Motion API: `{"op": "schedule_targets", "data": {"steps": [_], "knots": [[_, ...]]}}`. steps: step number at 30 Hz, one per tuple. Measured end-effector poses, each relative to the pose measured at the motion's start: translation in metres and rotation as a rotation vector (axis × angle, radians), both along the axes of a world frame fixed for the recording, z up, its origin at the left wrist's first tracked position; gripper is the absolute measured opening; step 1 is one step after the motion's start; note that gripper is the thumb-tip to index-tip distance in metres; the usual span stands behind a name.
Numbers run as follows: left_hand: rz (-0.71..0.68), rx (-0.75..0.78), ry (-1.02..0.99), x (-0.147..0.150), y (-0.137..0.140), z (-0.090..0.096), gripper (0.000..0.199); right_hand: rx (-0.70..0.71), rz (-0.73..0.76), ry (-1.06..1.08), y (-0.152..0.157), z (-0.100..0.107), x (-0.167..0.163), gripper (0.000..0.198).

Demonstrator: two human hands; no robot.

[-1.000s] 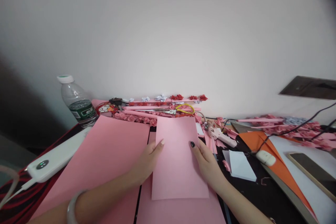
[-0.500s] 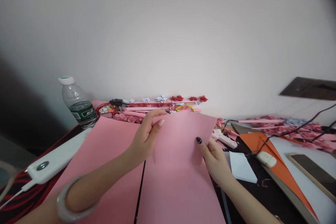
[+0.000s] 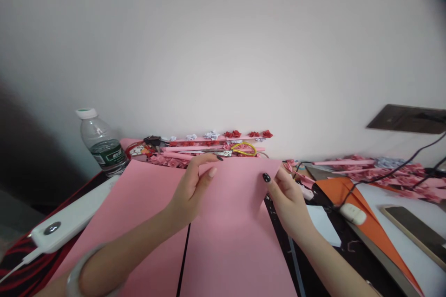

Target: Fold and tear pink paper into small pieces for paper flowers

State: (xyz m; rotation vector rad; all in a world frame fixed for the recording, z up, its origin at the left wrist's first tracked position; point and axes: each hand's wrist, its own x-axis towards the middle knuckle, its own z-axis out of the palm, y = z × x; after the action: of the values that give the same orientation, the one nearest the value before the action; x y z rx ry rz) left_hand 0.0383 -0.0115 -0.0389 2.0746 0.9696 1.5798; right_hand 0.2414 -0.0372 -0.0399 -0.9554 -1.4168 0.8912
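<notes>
A sheet of pink paper [image 3: 233,195] is held up by its far part, its near part stretching toward me. My left hand [image 3: 191,190] pinches its upper left corner between thumb and fingers. At the right edge, my right hand [image 3: 287,197] grips the sheet, the dark-nailed thumb lying on top and the fingers partly hidden behind. Another pink sheet [image 3: 139,204] lies flat to the left, under my left forearm, with a narrow dark gap between the two.
A water bottle [image 3: 104,144] and a white plugged-in device [image 3: 75,220] stand at left. Along the wall are paper flowers [image 3: 232,134] and yellow-handled scissors [image 3: 244,149]. Rightward lie white paper [image 3: 322,225], orange paper [image 3: 337,190], a white case [image 3: 353,213] and a phone [image 3: 416,229].
Both hands keep hold of the pink sheet, whose far edge sits slightly lower, uncovering more of the yellow-handled scissors. The right edge has shifted a little left. The view has moved slightly.
</notes>
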Motion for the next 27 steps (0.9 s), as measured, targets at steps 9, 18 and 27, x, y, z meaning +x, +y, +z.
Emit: {"op": "schedule_targets", "data": {"steps": [9, 18, 27], "knots": [[0.014, -0.006, -0.014, 0.003, -0.003, 0.003, 0.020, 0.103, -0.221, -0.195, 0.001, 0.022, -0.001, 0.031], [0.097, -0.142, -0.096, 0.006, -0.011, -0.007, 0.042, 0.169, -0.237, -0.220, 0.000, 0.022, -0.003, 0.022], [-0.148, -0.702, -0.189, 0.003, -0.019, -0.027, 0.027, 0.044, -0.096, -0.105, -0.003, -0.006, -0.004, 0.030]]}}
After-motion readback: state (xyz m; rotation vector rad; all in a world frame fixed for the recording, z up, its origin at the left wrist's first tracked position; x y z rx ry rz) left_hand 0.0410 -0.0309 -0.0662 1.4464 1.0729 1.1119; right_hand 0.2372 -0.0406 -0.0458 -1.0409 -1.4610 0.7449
